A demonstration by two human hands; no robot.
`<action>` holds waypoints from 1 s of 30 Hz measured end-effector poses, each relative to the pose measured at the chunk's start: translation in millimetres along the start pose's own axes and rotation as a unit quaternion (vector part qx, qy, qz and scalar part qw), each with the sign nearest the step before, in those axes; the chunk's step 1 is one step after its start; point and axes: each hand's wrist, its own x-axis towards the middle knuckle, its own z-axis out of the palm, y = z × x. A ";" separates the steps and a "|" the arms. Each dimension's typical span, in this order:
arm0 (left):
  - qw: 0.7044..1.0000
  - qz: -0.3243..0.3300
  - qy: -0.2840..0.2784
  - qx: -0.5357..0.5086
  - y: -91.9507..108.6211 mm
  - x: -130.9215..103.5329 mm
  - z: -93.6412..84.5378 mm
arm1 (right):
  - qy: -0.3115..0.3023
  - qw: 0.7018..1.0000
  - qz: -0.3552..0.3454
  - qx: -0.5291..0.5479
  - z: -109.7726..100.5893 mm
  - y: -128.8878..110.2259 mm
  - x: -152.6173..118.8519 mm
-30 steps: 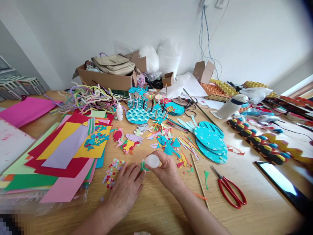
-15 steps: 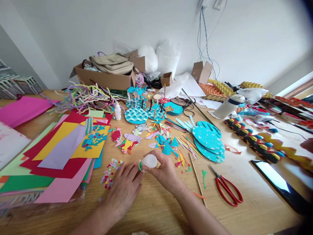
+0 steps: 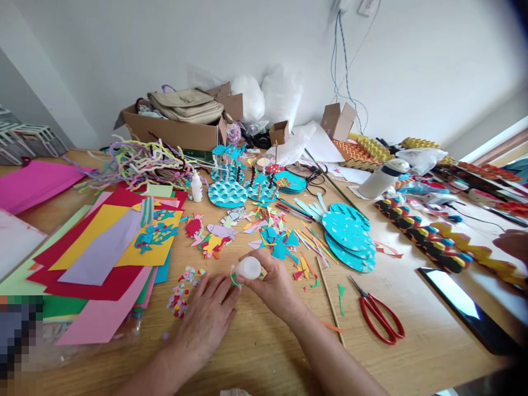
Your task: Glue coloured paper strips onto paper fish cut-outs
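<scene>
Right hand (image 3: 274,286) is gripping 1 white bottle (image 3: 249,268) (base tipped up), just right of the left hand (image 3: 208,311), which's open, palm down.

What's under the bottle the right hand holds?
A green piece shows past the bottle, by the left hand; bottle and right hand hide the rest, so its shape is unclear.

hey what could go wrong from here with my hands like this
The left hand lies close beside the loose paper dots and might scatter them. The right hand holds the white bottle tilted by the small green piece; squeezing hard could let out too much. The wooden stick beside the right forearm might get knocked.
</scene>
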 end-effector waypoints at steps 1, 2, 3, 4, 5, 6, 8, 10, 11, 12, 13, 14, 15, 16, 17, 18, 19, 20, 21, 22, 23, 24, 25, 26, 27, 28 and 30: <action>1.000 0.001 0.001 -0.002 0.0 -0.3 0.3 | -0.009 1.000 -0.002 -0.003 -0.9 -0.4 -0.4; 1.000 0.000 0.002 -0.003 -0.1 -0.5 0.7 | -0.016 1.000 -0.003 -0.005 -1.8 -0.7 -1.0; 1.000 -0.002 0.003 -0.004 -0.2 -0.7 1.2 | -0.022 1.000 -0.002 -0.007 -2.5 -0.8 -1.5; 1.000 -0.007 0.005 -0.004 -0.3 -0.8 1.7 | -0.024 1.000 0.001 -0.006 -2.7 -0.8 -1.9; 1.000 -0.013 0.006 -0.003 -0.4 -0.8 2.3 | -0.022 1.000 0.005 -0.004 -2.6 -0.6 -2.1; 1.000 -0.018 0.008 -0.001 -0.4 -0.8 2.7 | -0.017 1.000 0.008 0.001 -2.2 -0.4 -2.1; 1.000 -0.020 0.009 0.000 -0.6 -0.7 3.0 | -0.010 1.000 0.010 0.009 -1.2 -0.1 -1.9; 1.000 -0.017 0.006 -0.001 -0.7 -0.6 2.6 | -0.013 1.000 0.004 0.012 -1.4 -0.4 -2.1; 1.000 -0.014 0.004 -0.001 -0.8 -0.7 2.3 | -0.017 1.000 0.001 0.012 -2.0 -0.7 -2.5; 1.000 -0.013 0.004 -0.001 -0.9 -0.9 2.0 | -0.021 1.000 0.001 0.009 -2.9 -1.0 -3.0; 1.000 -0.011 0.003 -0.001 -0.9 -1.3 1.8 | -0.023 1.000 0.003 0.007 -3.9 -1.2 -3.5; 1.000 -0.010 0.004 0.000 -0.9 -1.7 1.7 | -0.021 1.000 0.008 0.005 -4.7 -1.4 -3.8; 1.000 -0.008 0.005 0.002 -0.9 -2.2 1.8 | -0.018 1.000 0.015 0.002 -5.0 -1.4 -3.9; 1.000 -0.007 0.008 0.005 -0.8 -2.7 2.1 | -0.013 1.000 0.020 0.001 -4.9 -1.3 -3.8; 1.000 -0.007 0.014 0.009 -0.7 -3.1 2.8 | -0.008 1.000 0.024 0.001 -4.3 -1.0 -3.4; 1.000 -0.008 0.020 0.013 -0.6 -3.5 3.6 | -0.005 1.000 0.025 0.003 -3.4 -0.7 -3.1; 0.999 -0.009 0.027 0.016 -0.5 -3.7 4.6 | -0.004 1.000 0.024 0.005 -2.5 -0.3 -2.8; 0.999 -0.011 0.032 0.019 -0.4 -3.8 5.5 | -0.005 1.000 0.022 0.007 -1.6 0.0 -2.7; 0.999 -0.014 0.034 0.019 -0.3 -3.8 6.4 | -0.008 1.000 0.020 0.009 -1.1 0.2 -3.0; 0.999 -0.016 0.034 0.019 -0.1 -3.7 7.0 | -0.009 1.000 0.017 0.010 -1.0 0.3 -3.5; 0.999 -0.018 0.032 0.018 0.0 -3.4 7.2 | -0.008 1.000 0.017 0.010 -1.3 0.5 -4.3; 0.999 -0.019 0.028 0.017 0.2 -3.2 7.0 | -0.005 1.000 0.020 0.010 -1.9 0.6 -5.3; 0.999 -0.020 0.023 0.016 0.5 -2.9 6.3 | -0.001 1.000 0.025 0.012 -2.6 0.9 -6.2; 1.000 -0.020 0.016 0.015 0.8 -2.6 5.2 | 0.004 0.999 0.032 0.017 -3.3 1.4 -7.0; 1.000 -0.019 0.010 0.013 1.1 -2.4 3.8 | 0.008 0.999 0.040 0.024 -3.7 2.1 -7.5; 1.000 -0.020 0.003 0.010 1.4 -2.1 2.1 | 0.009 0.998 0.046 0.034 -3.7 3.0 -7.7; 1.000 -0.024 -0.007 0.002 2.0 -1.7 -1.0 | 0.006 0.997 0.055 0.057 -2.7 5.0 -7.2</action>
